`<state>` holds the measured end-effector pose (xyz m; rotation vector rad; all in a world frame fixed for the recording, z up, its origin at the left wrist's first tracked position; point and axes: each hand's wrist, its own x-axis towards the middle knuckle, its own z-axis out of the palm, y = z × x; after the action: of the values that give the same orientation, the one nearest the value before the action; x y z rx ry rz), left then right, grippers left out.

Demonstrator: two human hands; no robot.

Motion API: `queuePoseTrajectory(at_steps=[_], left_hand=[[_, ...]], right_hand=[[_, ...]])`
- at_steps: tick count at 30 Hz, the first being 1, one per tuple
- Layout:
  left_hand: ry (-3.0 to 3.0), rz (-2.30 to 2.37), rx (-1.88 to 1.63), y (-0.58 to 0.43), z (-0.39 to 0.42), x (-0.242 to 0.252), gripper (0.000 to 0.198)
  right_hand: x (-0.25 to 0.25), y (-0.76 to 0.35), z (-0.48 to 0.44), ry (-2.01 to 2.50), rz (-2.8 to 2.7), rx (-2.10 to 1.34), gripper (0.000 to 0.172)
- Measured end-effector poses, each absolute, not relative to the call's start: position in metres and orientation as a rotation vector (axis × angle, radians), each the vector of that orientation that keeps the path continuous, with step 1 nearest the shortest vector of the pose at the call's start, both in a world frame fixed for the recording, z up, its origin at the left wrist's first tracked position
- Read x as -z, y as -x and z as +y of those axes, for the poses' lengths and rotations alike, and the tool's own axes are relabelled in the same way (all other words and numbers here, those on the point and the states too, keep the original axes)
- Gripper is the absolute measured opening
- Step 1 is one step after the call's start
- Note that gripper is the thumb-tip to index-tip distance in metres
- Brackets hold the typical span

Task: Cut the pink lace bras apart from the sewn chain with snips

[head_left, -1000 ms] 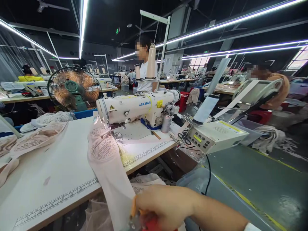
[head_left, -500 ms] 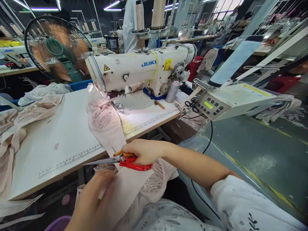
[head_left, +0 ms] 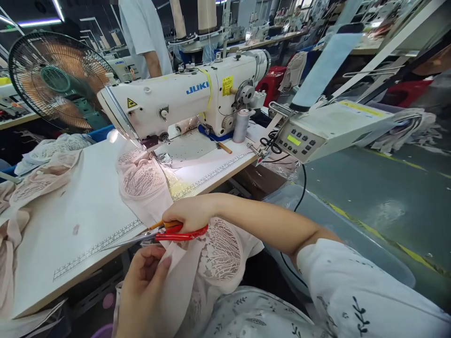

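Note:
My right hand [head_left: 192, 213] is closed around red-handled scissors [head_left: 181, 236], whose blades point left along the table's front edge. A thin orange-brown stick [head_left: 157, 226] also pokes out of that hand. Below the blades, my left hand [head_left: 146, 277] pinches the edge of a pale pink fabric band between thumb and fingers. The band belongs to a lace bra [head_left: 221, 249] draped over my lap. Another pink lace bra cup [head_left: 143, 178] lies under the needle end of the sewing machine [head_left: 169, 98], its fabric running down to my hands.
On the table [head_left: 88, 202], more pink lace pieces [head_left: 45, 176] lie at the left. A thread spool [head_left: 241, 126] and a wooden-handled tool [head_left: 224, 147] sit by the machine. A control box [head_left: 299, 141] juts out at right. A fan [head_left: 58, 80] and a standing person [head_left: 144, 37] are behind.
The view has shifted, so the machine sits further left. My left hand has risen nearer the scissors and its fingers now pinch the band. A person's arm has come into view behind the machine.

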<state>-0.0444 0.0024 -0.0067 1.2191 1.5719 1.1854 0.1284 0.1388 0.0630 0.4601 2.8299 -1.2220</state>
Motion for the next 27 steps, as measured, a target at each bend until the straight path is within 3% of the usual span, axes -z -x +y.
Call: queuePoseTrajectory(at_steps=[8, 15, 27], left_hand=[[-1.106, 1.54, -1.237, 0.036, 0.001, 0.003, 0.021], [-0.953, 1.515, -1.271, 0.032, 0.003, -0.002, 0.033], [-0.739, 1.368, -1.172, 0.042, 0.009, -0.002, 0.036]], right_hand=[[-0.061, -0.13, 0.14, -0.474, 2.901, 1.219, 0.025], [-0.064, -0.13, 0.135, -0.421, 2.951, 1.243, 0.019], [-0.066, -0.119, 0.133, -0.438, 2.882, 1.296, 0.018]])
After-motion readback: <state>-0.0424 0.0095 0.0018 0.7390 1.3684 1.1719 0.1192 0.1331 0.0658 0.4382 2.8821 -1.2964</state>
